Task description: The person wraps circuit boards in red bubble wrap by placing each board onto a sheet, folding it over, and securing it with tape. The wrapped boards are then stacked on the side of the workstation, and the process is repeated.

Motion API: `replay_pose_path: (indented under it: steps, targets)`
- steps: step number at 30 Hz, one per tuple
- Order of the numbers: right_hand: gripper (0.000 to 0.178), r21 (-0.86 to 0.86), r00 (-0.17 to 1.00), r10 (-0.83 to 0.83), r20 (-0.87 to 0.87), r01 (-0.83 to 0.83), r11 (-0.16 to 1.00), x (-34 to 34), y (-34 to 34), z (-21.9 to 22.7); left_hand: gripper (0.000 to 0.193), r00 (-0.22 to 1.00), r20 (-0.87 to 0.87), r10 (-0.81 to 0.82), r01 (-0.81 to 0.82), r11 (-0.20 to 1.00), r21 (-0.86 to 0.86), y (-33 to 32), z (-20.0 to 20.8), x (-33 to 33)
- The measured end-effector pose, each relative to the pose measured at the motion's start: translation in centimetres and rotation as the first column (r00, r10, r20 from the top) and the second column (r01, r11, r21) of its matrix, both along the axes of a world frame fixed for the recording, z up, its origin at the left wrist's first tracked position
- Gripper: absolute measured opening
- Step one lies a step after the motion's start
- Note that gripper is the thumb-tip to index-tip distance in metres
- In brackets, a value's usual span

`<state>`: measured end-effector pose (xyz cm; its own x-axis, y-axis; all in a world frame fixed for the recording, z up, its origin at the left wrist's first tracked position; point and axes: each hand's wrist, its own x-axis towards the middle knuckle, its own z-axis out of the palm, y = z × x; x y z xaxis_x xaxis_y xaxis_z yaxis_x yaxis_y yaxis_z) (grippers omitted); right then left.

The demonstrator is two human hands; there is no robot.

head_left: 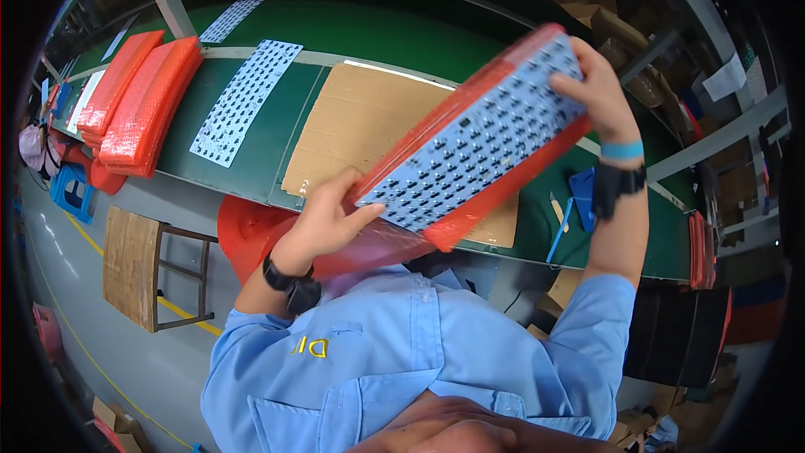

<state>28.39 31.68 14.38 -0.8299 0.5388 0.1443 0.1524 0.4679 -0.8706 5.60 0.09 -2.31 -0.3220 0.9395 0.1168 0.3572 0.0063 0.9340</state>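
Note:
My left hand [323, 216] grips the lower left end of a white keyboard circuit board [478, 147], its thumb on top. My right hand [597, 88] is closed round the upper right end, thumb on the face and fingers behind. Rows of small dark parts cover the board. Red bubble wrap [524, 187] lies behind it and shows along both long edges; its layers are partly hidden. Board and wrap are tilted above a flat brown cardboard sheet [360, 113] on the green bench. Some clear or pinkish film hangs below my left hand, slightly blurred.
Two similar boards, one nearer [247, 101] and one farther [241, 13], lie left on the bench. Beyond them are stacks of red bubble-wrapped packs [155, 101]. A blue stick [560, 231] and a small cutter-like tool [558, 208] lie right. A wooden stool [130, 268] stands lower left.

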Motion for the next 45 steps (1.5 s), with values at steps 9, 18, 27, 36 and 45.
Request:
replay_pose_path:
  steps: [9, 18, 27, 36, 45]
  targets:
    - [0.045, -0.092, 0.92, -0.022, -0.392, -0.015, 0.996, 8.9, -8.8, -15.2, 0.033, 0.878, -0.474, 0.062, 0.073, 0.962, 0.262, -4.1, 4.1, -3.2]
    - [0.049, -0.124, 0.96, -0.112, -0.255, 0.082, 0.989, 11.8, -5.6, -19.1, 0.031, 0.83, -0.551, 0.083, 0.04, 0.977, 0.208, -0.6, 3.2, 0.8]
    - [0.068, -0.196, 0.943, -0.092, -0.321, 0.029, 0.98, 14.3, -4.9, -18.3, 0.031, 0.836, -0.528, 0.149, -0.01, 0.966, 0.257, 1.4, 3.7, 3.6]
    - [0.123, 0.323, 0.979, -0.146, -0.145, 0.187, 0.928, 14.8, -4.4, -17.8, 0.033, 0.829, -0.533, 0.172, -0.043, 0.969, 0.245, 1.3, 3.7, 4.1]
    - [0.137, 0.406, 0.942, -0.287, -0.173, 0.334, 0.851, 14.7, -4.6, -16.4, 0.036, 0.819, -0.558, 0.133, 0.0, 0.973, 0.232, 1.1, 3.8, 4.5]
